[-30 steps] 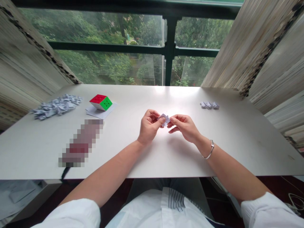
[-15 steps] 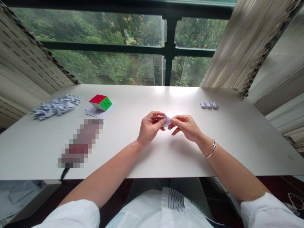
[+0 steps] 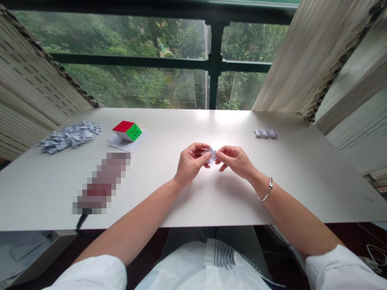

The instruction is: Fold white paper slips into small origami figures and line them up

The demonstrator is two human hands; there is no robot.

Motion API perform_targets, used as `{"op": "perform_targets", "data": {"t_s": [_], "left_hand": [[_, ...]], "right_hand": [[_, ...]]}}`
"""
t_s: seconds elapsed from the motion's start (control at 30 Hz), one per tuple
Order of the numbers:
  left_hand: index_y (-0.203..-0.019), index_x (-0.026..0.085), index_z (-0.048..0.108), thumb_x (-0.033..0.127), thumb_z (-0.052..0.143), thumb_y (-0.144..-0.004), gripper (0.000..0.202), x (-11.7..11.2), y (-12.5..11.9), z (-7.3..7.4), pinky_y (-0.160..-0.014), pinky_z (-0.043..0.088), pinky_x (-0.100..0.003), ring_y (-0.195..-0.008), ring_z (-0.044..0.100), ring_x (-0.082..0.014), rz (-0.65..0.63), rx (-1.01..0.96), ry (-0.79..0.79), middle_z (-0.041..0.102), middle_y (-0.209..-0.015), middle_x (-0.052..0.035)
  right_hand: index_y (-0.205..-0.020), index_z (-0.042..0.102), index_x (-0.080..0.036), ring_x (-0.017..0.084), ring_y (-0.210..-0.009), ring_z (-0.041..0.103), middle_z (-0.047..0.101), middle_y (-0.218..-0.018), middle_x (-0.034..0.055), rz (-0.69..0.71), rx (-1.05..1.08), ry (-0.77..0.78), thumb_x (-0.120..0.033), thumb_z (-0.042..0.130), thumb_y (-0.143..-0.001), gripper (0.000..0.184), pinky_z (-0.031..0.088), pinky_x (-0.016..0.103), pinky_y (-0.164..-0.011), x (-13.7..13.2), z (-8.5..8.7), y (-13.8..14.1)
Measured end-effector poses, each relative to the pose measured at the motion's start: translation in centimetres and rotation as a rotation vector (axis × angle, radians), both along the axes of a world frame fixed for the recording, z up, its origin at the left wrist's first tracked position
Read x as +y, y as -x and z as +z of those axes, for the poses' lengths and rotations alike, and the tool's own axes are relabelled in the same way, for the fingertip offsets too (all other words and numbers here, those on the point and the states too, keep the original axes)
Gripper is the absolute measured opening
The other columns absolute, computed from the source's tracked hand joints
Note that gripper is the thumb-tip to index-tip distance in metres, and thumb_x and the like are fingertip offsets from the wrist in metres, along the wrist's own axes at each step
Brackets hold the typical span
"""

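A small white folded paper piece (image 3: 212, 155) is held between my two hands above the middle of the white table (image 3: 193, 201). My left hand (image 3: 192, 163) grips its left side, thumb on top and the fingers curled behind. On the other side, my right hand (image 3: 234, 160) pinches the right edge of the paper between thumb and forefinger. Its lower fingers are bent and hang loosely below. Part of the paper is hidden behind my fingertips, so its full shape cannot be made out.
A heap of folded paper pieces (image 3: 72, 137) lies at the far left. Near it, a Rubik's cube (image 3: 127, 131) rests on white paper sheets (image 3: 136, 145). A blurred-out object (image 3: 102, 183) with a dark strap lies at front left. Several folded pieces (image 3: 266, 133) form a row at back right.
Both hands remain nearly in place around the paper. The paper's visible faces have shifted slightly, with more of a flat, pointed shape showing between the fingers.
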State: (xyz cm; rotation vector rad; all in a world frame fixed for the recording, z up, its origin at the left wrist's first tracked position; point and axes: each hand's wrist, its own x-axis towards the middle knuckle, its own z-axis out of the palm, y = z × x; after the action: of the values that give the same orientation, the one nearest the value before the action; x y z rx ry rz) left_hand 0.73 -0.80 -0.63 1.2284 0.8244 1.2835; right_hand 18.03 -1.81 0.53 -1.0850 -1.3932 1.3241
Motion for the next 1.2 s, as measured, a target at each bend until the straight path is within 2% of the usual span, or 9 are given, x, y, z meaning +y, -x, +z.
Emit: {"op": "perform_targets", "data": {"t_s": [0.2,0.4,0.63,0.87,1.2], "left_hand": [[-0.095,0.015,0.065,0.030,0.081,-0.070,0.033,-0.1,0.0,0.1,-0.054,0.057,-0.025,-0.065,0.063,-0.0128,-0.044,-0.007,0.025,0.067,-0.078,-0.0021],[-0.090,0.016,0.061,0.024,0.081,-0.067,0.031,0.0,-0.1,0.1,-0.051,0.052,-0.022,-0.061,0.062,-0.0115,-0.006,0.013,0.026,0.066,-0.074,-0.0002],[-0.087,0.018,0.056,0.023,0.081,-0.067,0.032,-0.1,-0.1,0.2,-0.047,0.048,-0.020,-0.059,0.059,-0.0105,0.013,0.008,-0.006,0.064,-0.071,0.0014],[-0.081,0.019,0.051,0.029,0.082,-0.067,0.035,-0.3,-0.2,0.3,-0.048,0.049,-0.021,-0.055,0.058,-0.0097,0.002,-0.009,-0.029,0.060,-0.067,0.0036],[-0.083,0.019,0.054,0.028,0.081,-0.071,0.031,-0.4,0.1,0.1,-0.053,0.048,-0.021,-0.059,0.058,-0.0096,0.016,0.063,-0.135,0.060,-0.069,0.0028]], "right_hand": [[-0.074,0.064,-0.016,0.011,-0.060,0.060,0.062,-0.066,-0.0001,-0.023,-0.058,-0.066,-0.049,0.072,-0.078,0.034,0.057,0.023,-0.049,0.3,-0.8,-0.1],[-0.076,0.063,-0.017,0.011,-0.058,0.059,0.061,-0.066,-0.0003,-0.023,-0.136,-0.117,-0.049,0.067,-0.082,0.034,0.057,0.024,-0.049,0.4,-1.3,0.0],[-0.081,0.065,-0.016,0.013,-0.066,0.061,0.063,-0.073,0.0023,-0.010,-0.087,-0.161,-0.050,0.070,-0.080,0.034,0.059,0.026,-0.051,0.0,-0.8,0.1],[-0.080,0.058,-0.018,0.014,-0.067,0.059,0.058,-0.071,0.0005,0.029,-0.032,-0.125,-0.055,0.068,-0.081,0.039,0.058,0.026,-0.049,-0.3,-0.4,0.5],[-0.083,0.061,-0.017,0.014,-0.070,0.059,0.060,-0.078,0.0022,0.024,-0.041,-0.191,-0.049,0.070,-0.081,0.033,0.059,0.027,-0.053,-0.3,-0.3,0.3]]}}
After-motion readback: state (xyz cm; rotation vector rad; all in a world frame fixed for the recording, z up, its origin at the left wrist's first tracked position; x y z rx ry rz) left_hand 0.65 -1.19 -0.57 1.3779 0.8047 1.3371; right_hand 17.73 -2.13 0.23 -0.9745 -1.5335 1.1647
